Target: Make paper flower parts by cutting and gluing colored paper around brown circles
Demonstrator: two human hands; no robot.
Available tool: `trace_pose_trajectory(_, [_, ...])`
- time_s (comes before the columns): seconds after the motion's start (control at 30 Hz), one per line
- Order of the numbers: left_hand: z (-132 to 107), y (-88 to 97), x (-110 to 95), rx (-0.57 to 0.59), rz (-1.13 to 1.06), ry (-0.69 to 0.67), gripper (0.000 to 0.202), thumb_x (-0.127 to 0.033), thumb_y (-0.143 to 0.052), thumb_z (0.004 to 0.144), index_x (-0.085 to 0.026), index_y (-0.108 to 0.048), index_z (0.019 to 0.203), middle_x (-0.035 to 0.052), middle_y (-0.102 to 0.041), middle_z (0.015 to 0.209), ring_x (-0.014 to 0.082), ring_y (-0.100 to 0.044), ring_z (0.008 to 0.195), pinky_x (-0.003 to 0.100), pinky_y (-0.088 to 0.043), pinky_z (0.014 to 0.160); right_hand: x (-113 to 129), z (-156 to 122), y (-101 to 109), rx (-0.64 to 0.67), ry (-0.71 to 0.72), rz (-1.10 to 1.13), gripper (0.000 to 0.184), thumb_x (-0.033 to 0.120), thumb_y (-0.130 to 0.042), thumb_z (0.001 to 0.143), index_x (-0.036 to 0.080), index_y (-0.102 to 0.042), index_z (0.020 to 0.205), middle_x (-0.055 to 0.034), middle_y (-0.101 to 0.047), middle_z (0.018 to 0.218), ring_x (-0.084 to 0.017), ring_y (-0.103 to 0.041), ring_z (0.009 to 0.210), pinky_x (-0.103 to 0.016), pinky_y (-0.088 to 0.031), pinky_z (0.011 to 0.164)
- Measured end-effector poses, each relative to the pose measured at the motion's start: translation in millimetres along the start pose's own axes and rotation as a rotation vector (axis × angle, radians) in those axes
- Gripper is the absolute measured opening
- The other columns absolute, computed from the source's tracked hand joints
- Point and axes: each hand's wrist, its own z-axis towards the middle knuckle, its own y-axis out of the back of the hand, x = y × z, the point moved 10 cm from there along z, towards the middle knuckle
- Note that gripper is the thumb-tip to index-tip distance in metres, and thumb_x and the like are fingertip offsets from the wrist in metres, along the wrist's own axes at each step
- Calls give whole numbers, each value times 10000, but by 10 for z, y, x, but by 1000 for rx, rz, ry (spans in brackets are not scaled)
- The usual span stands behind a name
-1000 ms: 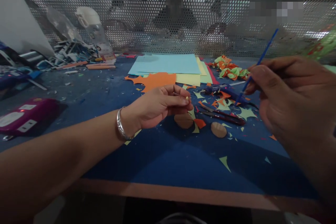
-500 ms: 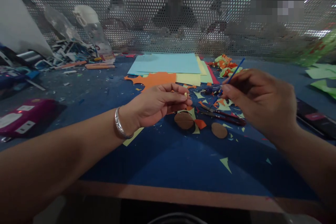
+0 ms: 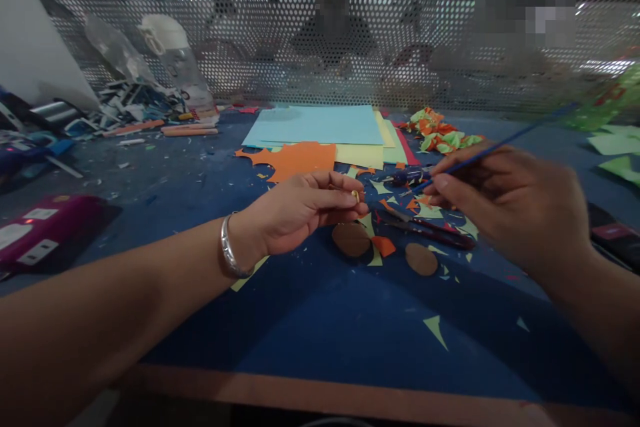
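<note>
My left hand (image 3: 315,203), a silver bangle at its wrist, pinches a tiny yellow piece (image 3: 355,195) between thumb and fingertips; its exact kind is too small to tell. Between the thumb and fingers of my right hand (image 3: 505,193) is a thin blue stick (image 3: 480,155), slanting down to the left with its lower tip short of the yellow piece. On the table beneath lie dark-handled scissors (image 3: 433,230), a larger brown oval disc (image 3: 351,240), a smaller one (image 3: 421,259) and an orange paper scrap (image 3: 384,246).
Blue paper sheets (image 3: 320,125) and a cut orange sheet (image 3: 300,160) lie further back. Crumpled paper (image 3: 435,130) sits behind my right hand. At left are a magenta power strip (image 3: 50,223) and a water bottle (image 3: 183,67). A perforated metal panel (image 3: 270,27) stands behind.
The blue stick has tilted from steep to a flatter slant, its upper end swinging right. My right hand has shifted slightly right and down. My left hand keeps its pinch on the yellow piece.
</note>
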Motion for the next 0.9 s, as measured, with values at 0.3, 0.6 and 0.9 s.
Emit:
trace_pose_trajectory(0.3, [14, -11, 50, -1, 48, -5, 112, -16, -675, 865, -112, -721, 900, 54, -747, 879, 132, -746, 828, 221, -588, 813, 351, -196, 177, -123, 147, 225, 56, 177, -747, 847, 227, -743, 871, 20, -763, 772, -129, -747, 617, -198, -587, 510])
trace_pose_trajectory(0.6, [-27, -46, 51, -3, 109, -12, 112, -82, -762, 834, -117, -719, 931, 64, -773, 884, 131, -748, 827, 197, -563, 793, 399, -223, 34, 11, 249, 235, 139, 128, -706, 888, 243, -734, 960, 27, -743, 894, -96, -730, 647, -211, -585, 612])
trace_pose_trajectory(0.9, [-33, -80, 52, 17, 123, -14, 124, -91, -767, 839, -124, -711, 945, 51, -781, 848, 107, -741, 771, 181, -541, 744, 460, -226, -8, 25, 289, 138, 78, 171, -689, 909, 238, -712, 942, 16, -737, 862, -112, -714, 617, -256, -552, 570])
